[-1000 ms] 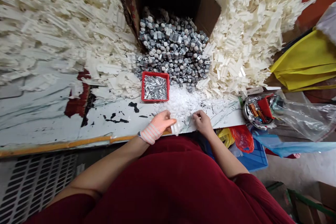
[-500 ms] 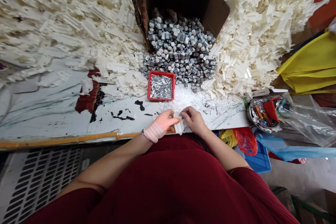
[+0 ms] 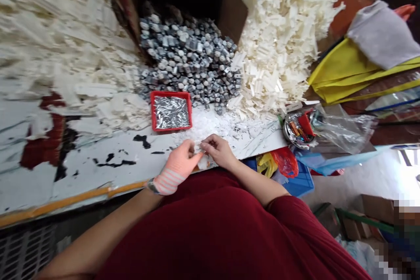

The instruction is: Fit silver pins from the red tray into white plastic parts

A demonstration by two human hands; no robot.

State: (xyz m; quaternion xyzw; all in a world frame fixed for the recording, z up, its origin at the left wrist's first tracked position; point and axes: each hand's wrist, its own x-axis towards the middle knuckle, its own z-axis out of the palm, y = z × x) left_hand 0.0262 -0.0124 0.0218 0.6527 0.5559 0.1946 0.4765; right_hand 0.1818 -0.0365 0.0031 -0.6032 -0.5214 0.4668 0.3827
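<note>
Both hands work close together at the front of the counter (image 3: 82, 151). The left hand (image 3: 180, 162) wears a pink glove with a striped cuff, and the right hand (image 3: 218, 151) is bare. Their fingers pinch a small white plastic piece (image 3: 200, 152) from two sides, and the fingertips almost touch. It sits just above the counter, right between the hands. Holding a tiny piece like this by its edges, with slow, steady fingers, seems the best way, so it does not slip or snap.

Just past the hands lies a patch of white plastic crumbs (image 3: 210, 126). Beside it sits a red tray (image 3: 170, 93) full of thin silver metal bits (image 3: 170, 113). Behind the tray, a big heap of gray metal parts (image 3: 187, 59) spills out of a cardboard box (image 3: 232, 13). Piles of white plastic strips (image 3: 278, 39) rise on both sides of the box. Off to the right are a round metal tin (image 3: 295, 129), a clear plastic bag (image 3: 344, 133) and a yellow cloth (image 3: 341, 74). Below the counter's edge sit a red plastic bag (image 3: 285, 162) and a blue crate (image 3: 302, 182).
</note>
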